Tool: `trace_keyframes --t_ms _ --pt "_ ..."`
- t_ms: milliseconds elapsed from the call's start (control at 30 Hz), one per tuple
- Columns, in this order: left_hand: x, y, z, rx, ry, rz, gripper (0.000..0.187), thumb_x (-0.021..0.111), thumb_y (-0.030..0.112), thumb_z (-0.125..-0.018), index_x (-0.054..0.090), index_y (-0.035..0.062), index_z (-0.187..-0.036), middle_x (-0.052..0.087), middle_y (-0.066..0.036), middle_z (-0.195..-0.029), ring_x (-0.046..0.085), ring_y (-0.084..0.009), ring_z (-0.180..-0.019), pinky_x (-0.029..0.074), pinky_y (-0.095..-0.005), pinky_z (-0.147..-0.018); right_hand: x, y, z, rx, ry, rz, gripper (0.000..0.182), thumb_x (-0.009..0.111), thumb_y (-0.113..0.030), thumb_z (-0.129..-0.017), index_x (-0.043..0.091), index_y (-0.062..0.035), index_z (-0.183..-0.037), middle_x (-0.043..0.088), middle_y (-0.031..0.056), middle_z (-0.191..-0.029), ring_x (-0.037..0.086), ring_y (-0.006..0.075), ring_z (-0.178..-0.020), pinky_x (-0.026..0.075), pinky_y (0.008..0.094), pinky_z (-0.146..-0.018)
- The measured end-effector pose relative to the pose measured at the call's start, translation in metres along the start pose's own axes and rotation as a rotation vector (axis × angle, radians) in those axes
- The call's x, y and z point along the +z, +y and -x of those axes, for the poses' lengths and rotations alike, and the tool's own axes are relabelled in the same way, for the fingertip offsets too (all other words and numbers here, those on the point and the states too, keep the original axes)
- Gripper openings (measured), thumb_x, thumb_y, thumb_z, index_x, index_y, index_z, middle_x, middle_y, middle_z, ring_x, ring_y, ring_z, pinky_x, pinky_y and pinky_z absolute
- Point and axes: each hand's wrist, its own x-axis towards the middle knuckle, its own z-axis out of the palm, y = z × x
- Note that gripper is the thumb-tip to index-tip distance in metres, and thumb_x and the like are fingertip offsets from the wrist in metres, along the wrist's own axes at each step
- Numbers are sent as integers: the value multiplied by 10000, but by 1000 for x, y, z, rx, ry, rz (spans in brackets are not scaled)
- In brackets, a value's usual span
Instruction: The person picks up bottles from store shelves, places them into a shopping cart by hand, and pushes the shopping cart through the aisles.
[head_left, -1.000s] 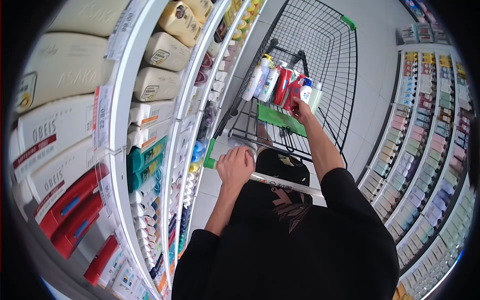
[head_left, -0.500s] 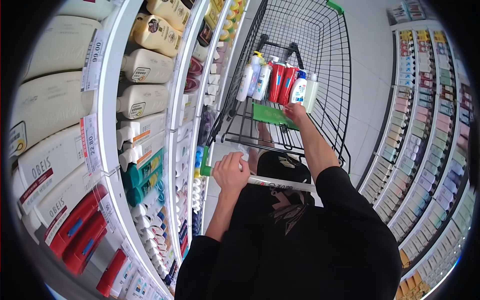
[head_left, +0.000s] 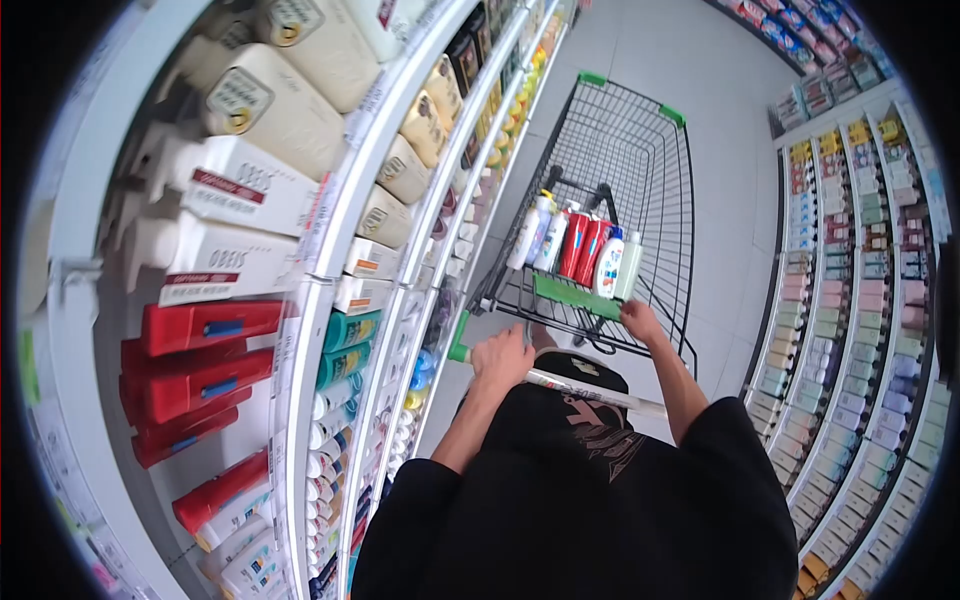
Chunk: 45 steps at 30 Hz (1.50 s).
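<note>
My left hand is wrapped round the left part of the cart's handle bar. Over the cart's near end, my right hand is beside the right edge of the green panel; its fingers are too small to tell whether they hold anything. Several bottles stand in a row in the black wire cart, just beyond the panel. Among them are red bottles, a white bottle with a blue cap and a pale green bottle at the right end.
A shelf with large bottles, white boxes and red bottles runs close along the left. Another stocked shelf lines the right side. Grey floor shows between the cart and the right shelf.
My right hand has drawn back from the white bottle with the blue cap to the panel's right edge. The view has shifted, and the cart and bottles appear lower. My left hand stays on the bar.
</note>
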Motion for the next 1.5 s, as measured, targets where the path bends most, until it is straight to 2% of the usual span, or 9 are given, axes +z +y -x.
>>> trace_keyframes --t_ms 233,267,367,467,600,833,967,1233,1500 --pt "-10 -1 0 5 -19 33 448 658 295 -831 503 41 -1166 660 -177 -1002 684 -371 -870 550 -495 -728 -22 -14 86 32 258 53 294 577 -252 -889 685 -29 -1047 702 204 -900 683 356 -877 525 420 -789" --pt "-8 -2 0 14 42 50 438 662 284 -828 499 39 -1154 640 -175 -1009 677 -368 -878 552 -488 -726 -19 -17 94 69 276 6 289 553 -254 -900 692 -22 -1003 696 219 -938 662 396 -921 509 459 -822" --pt "-7 -2 0 27 119 105 433 667 241 -816 490 35 -1153 566 -172 -1072 651 -359 -926 557 -471 -731 -8 -25 105 26 512 37 232 528 -205 -884 701 -52 -906 680 191 -805 666 384 -797 504 470 -715" --pt "-1 -3 2 73 258 89 526 653 206 -802 479 21 -1263 485 -178 -1248 620 -369 -1016 556 -470 -753 -4 -31 106 18 649 26 196 534 -175 -864 693 -62 -842 666 167 -734 656 379 -712 500 460 -653" --pt "-3 -2 0 97 234 38 604 637 211 -808 467 12 -1351 424 -179 -1432 618 -374 -1055 547 -488 -799 -3 -27 101 -43 729 44 166 546 -154 -849 675 -59 -807 658 166 -716 646 380 -683 494 450 -623" --pt "-10 2 -19 13 80 69 621 627 229 -820 441 27 -1377 428 -154 -1443 626 -379 -1048 542 -493 -817 -4 -26 90 -35 746 31 157 545 -164 -851 658 -71 -794 654 161 -711 640 380 -660 484 465 -597" --pt "-13 8 -36 32 113 38 616 638 241 -820 446 28 -1365 448 -149 -1413 629 -376 -1047 543 -495 -807 -14 -27 77 19 704 29 157 552 -194 -856 658 -91 -803 660 136 -703 655 353 -668 494 453 -598" --pt "-20 34 -86 -51 133 99 430 590 383 -942 506 83 -1239 537 -92 -1259 677 -381 -890 521 -528 -744 -43 -20 38 -7 737 23 167 554 -194 -857 654 -76 -791 633 143 -665 634 353 -623 476 442 -565" --pt "-22 66 -143 -107 172 74 356 588 363 -948 526 92 -1170 570 -104 -1182 673 -393 -871 515 -528 -727 -89 -15 -8 26 676 -4 211 543 -246 -870 671 -83 -827 662 150 -715 651 368 -685 492 462 -610"
